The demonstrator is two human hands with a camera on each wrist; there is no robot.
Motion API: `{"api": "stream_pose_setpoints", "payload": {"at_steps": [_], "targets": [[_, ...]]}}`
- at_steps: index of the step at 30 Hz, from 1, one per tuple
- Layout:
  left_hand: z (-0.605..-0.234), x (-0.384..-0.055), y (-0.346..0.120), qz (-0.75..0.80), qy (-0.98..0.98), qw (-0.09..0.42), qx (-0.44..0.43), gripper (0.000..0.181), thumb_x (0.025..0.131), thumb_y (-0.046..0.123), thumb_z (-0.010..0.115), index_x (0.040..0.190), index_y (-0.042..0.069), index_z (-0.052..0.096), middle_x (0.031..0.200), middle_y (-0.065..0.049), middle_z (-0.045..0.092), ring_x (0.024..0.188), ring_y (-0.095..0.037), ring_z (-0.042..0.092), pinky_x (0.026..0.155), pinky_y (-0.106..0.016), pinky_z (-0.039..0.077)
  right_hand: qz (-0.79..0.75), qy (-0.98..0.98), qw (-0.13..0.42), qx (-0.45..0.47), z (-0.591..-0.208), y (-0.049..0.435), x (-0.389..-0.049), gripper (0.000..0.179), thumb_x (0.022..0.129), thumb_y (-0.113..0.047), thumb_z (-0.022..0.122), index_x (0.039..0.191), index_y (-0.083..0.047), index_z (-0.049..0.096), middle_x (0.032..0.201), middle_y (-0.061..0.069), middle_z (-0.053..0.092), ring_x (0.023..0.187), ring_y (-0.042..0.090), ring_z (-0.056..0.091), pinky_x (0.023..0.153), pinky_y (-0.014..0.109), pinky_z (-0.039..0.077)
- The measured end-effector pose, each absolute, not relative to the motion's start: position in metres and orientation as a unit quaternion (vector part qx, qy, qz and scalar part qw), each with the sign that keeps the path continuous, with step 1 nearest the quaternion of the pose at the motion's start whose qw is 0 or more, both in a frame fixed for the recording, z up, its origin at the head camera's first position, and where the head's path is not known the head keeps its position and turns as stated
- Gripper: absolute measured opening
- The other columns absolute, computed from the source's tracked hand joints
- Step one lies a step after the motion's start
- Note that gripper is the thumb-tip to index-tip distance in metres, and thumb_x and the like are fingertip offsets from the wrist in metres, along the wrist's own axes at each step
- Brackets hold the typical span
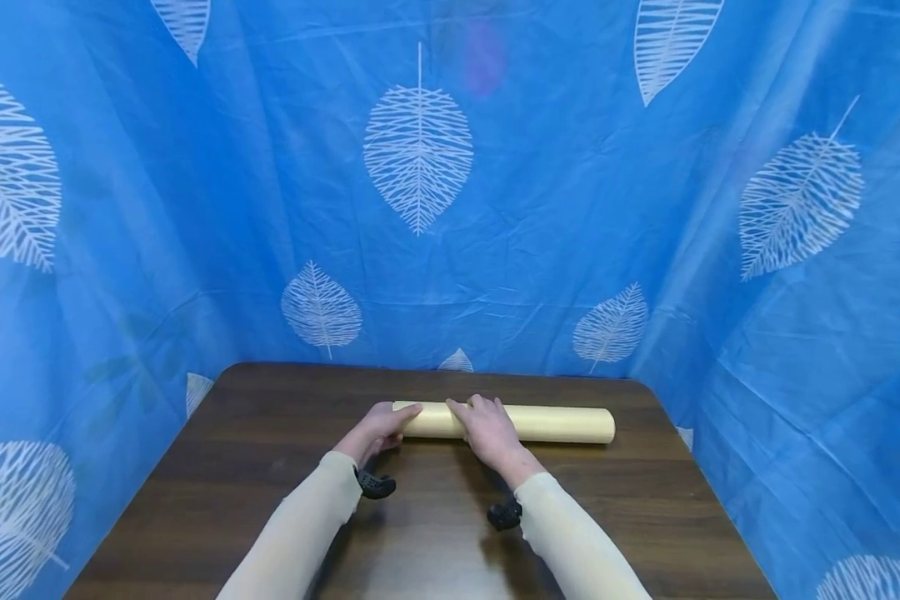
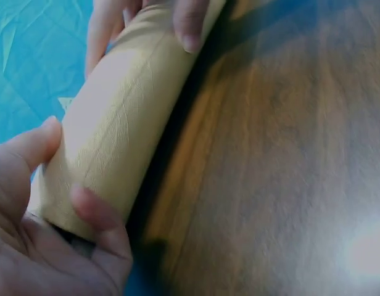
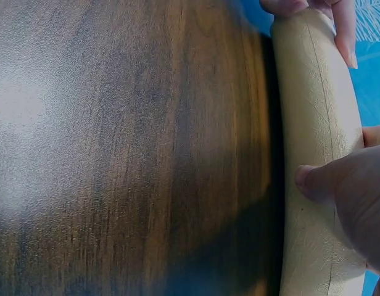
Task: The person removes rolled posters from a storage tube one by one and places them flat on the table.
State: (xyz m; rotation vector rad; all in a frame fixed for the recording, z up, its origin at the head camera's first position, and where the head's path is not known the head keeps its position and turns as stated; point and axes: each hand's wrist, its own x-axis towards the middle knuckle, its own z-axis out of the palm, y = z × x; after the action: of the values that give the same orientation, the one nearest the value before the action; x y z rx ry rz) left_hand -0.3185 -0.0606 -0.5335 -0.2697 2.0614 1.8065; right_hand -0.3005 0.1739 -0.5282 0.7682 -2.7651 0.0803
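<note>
Pale yellow, lightly wrinkled sheet material makes up the long cylindrical roll (image 1: pixel 558 423) that we see lying crosswise near the far edge of the dark brown wood-grain table (image 1: pixel 195 500). We cannot tell whether it is paper or vinyl, nor whether its left end presses fully on the tabletop.

The left hand (image 1: pixel 378 425) is curled partway round the roll's left end, the thumb over the top and a finger bent against the near side; we take this to be a hold that keeps the end from slipping or spreading. The right hand (image 1: pixel 489 429) grips from above, left of the roll's middle, its thumb on the near side and fingers reaching over the far side. Set that way, it seems to stop the cylinder from turning or rolling off, while the longer right-hand stretch goes unheld.

A thin lengthwise line (image 3: pixel 321 80) runs along the roll in the right wrist view; we judge it to be a sheet edge or a crease, and neither thumb covers all of it. Black devices (image 1: pixel 375 485) sit at both wrists, on the inner side, presumably so each can look at its own hand's work. Behind the table we see blue fabric-like sheeting (image 1: pixel 532 208) printed with white leaves (image 1: pixel 418 158), perhaps hung to screen off the surroundings.
</note>
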Motion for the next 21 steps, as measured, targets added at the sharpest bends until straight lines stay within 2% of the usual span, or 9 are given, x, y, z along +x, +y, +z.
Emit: {"api": "stream_pose_setpoints", "payload": {"at_steps": [6, 13, 16, 19, 21], "targets": [[-0.535, -0.321, -0.070, 0.697, 0.677, 0.216, -0.095, 0.058, 0.106, 0.029, 0.058, 0.149, -0.005, 0.040, 0.122, -0.022, 0.054, 0.084, -0.019, 0.062, 0.071, -0.027, 0.060, 0.031, -0.952, 0.147, 0.266, -0.529, 0.177, -0.301, 0.067, 0.083, -0.011, 0.085, 0.144, -0.017, 0.058, 0.106, 0.014, 0.062, 0.104, 0.038, 0.065, 0.102, 0.063, 0.046], [-0.532, -0.322, -0.071, 0.662, 0.721, 0.183, -0.090, 0.054, 0.103, 0.032, 0.063, 0.138, -0.007, 0.048, 0.103, -0.016, 0.056, 0.063, -0.014, 0.057, 0.058, -0.021, 0.052, 0.021, -0.957, 0.137, 0.254, -0.528, 0.179, -0.304, 0.069, 0.084, -0.013, 0.085, 0.146, -0.018, 0.057, 0.109, 0.013, 0.062, 0.106, 0.036, 0.065, 0.103, 0.061, 0.046], [-0.532, -0.322, -0.071, 0.672, 0.713, 0.178, -0.091, 0.053, 0.105, 0.028, 0.060, 0.142, -0.008, 0.045, 0.112, -0.018, 0.055, 0.077, -0.019, 0.059, 0.065, -0.024, 0.055, 0.024, -0.959, 0.125, 0.254, -0.526, 0.180, -0.304, 0.070, 0.084, -0.013, 0.085, 0.147, -0.018, 0.056, 0.111, 0.014, 0.062, 0.108, 0.036, 0.064, 0.104, 0.061, 0.044], [-0.532, -0.322, -0.072, 0.696, 0.685, 0.193, -0.094, 0.050, 0.108, 0.020, 0.051, 0.148, -0.008, 0.039, 0.124, -0.023, 0.053, 0.095, -0.025, 0.058, 0.077, -0.029, 0.058, 0.030, -0.958, 0.123, 0.258, -0.524, 0.182, -0.305, 0.069, 0.084, -0.012, 0.085, 0.147, -0.017, 0.056, 0.112, 0.014, 0.062, 0.108, 0.037, 0.064, 0.105, 0.062, 0.044], [-0.532, -0.322, -0.073, 0.705, 0.673, 0.204, -0.093, 0.048, 0.109, 0.017, 0.047, 0.150, -0.007, 0.038, 0.125, -0.024, 0.053, 0.099, -0.026, 0.058, 0.081, -0.031, 0.058, 0.034, -0.957, 0.124, 0.258, -0.524, 0.185, -0.306, 0.068, 0.084, -0.011, 0.085, 0.146, -0.017, 0.057, 0.110, 0.014, 0.062, 0.107, 0.036, 0.064, 0.104, 0.062, 0.044]]}}
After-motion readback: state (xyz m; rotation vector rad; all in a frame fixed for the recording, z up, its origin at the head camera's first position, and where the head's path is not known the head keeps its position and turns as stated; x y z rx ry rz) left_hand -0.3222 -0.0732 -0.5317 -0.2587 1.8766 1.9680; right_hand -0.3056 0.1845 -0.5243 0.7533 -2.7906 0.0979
